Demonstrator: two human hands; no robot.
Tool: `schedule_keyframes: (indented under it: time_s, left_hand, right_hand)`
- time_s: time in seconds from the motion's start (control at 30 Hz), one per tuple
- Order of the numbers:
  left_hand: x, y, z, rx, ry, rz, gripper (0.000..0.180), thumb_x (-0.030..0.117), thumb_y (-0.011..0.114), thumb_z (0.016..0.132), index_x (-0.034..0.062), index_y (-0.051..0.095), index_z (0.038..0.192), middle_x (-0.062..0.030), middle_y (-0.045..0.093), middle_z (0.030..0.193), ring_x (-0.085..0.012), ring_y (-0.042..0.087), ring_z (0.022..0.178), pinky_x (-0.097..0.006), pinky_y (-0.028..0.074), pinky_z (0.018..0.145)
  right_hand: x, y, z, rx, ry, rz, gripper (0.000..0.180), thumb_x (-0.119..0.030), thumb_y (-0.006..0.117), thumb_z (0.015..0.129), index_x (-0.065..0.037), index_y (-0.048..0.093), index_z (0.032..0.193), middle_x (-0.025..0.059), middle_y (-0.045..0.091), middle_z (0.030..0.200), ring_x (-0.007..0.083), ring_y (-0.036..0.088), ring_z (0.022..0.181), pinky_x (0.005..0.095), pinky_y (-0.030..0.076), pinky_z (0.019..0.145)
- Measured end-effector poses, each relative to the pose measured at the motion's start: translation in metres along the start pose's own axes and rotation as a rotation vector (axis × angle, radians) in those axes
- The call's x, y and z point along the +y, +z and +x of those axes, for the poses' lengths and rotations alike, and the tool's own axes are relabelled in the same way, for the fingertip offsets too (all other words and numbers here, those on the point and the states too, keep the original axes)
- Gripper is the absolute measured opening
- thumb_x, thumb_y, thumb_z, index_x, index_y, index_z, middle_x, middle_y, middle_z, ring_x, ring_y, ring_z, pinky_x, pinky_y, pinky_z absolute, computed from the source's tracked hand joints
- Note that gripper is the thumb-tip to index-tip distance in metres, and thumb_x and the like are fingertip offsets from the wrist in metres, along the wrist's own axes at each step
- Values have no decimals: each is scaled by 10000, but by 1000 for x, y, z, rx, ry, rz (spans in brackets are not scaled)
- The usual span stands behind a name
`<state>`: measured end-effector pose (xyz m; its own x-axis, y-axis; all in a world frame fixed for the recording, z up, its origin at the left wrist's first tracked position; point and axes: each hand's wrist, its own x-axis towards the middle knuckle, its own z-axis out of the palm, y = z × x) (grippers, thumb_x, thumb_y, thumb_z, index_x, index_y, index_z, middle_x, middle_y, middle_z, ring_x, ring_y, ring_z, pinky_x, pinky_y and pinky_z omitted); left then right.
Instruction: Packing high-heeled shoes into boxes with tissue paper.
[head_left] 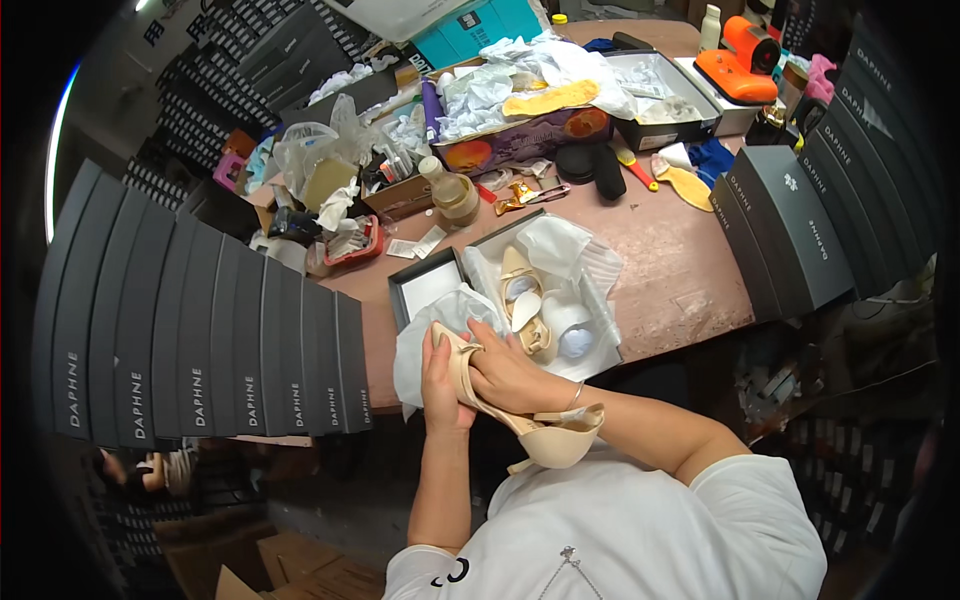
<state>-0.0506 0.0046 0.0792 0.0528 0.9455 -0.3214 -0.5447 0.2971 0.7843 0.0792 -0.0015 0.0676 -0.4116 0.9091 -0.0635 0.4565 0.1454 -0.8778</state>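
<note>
A beige heeled shoe (560,443) is tilted between my hands, its toe pointing up and away, its heel end near my chest. My left hand (440,390) wraps round the toe part from the left, thumb on top. My right hand (512,372) grips the same part from the right, some fingers hidden at the shoe's opening. White tissue paper (415,350) lies just beyond my hands. An open shoe box (612,345) stands beside them, holding the matching beige shoe (513,263), white paper and round pale wads. The dark box lid (398,300) sits on its left.
Stacked dark shoe boxes (190,330) rise at left, more (780,230) at right. Toward the back are a glass jar (455,197), a carton of crumpled paper (540,150), a brush (636,168), yellow insoles (685,185) and an orange device (738,75). The pink tabletop (680,270) ends near my body.
</note>
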Motion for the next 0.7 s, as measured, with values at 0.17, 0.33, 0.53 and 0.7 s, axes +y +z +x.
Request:
schedule_keyframes:
  time_s: [0.17, 0.33, 0.53, 0.7]
  left_hand:
    - [-6, 6, -5, -10, 26, -69, 479, 270, 375, 1007, 117, 269, 1449, -142, 523, 1270, -274, 530, 1174, -418, 436, 1004]
    - [3, -35, 2, 19, -66, -119, 455, 246, 359, 992, 81, 372, 1416, -141, 504, 1298, -265, 512, 1187, -408, 429, 1013]
    - [-17, -34, -28, -213, -146, -321, 729, 419, 571, 883, 59, 286, 1450, -162, 518, 1282, -293, 500, 1218, -495, 432, 1020]
    - [-30, -14, -86, -242, -371, -326, 700, 558, 492, 914, 58, 375, 1389, -131, 504, 1303, -302, 542, 1171, -509, 507, 900]
  right_hand:
    - [1, 1, 14, 37, -194, -154, 630, -385, 421, 947, -60, 279, 1467, 245, 26, 1556, 479, 27, 1423, 676, 141, 1063]
    - [-16, -16, -7, -238, -475, -117, 394, -324, 458, 952, -52, 565, 1215, 206, 51, 1567, 462, 25, 1432, 689, 185, 1047]
    - [19, -102, 4, 115, -87, -496, 276, -254, 665, 836, -45, 635, 1013, 159, 673, 914, 341, 660, 830, 408, 527, 700]
    - [73, -64, 42, -8, 185, -685, 326, -311, 684, 806, -37, 594, 958, 182, 665, 751, 364, 664, 737, 442, 527, 642]
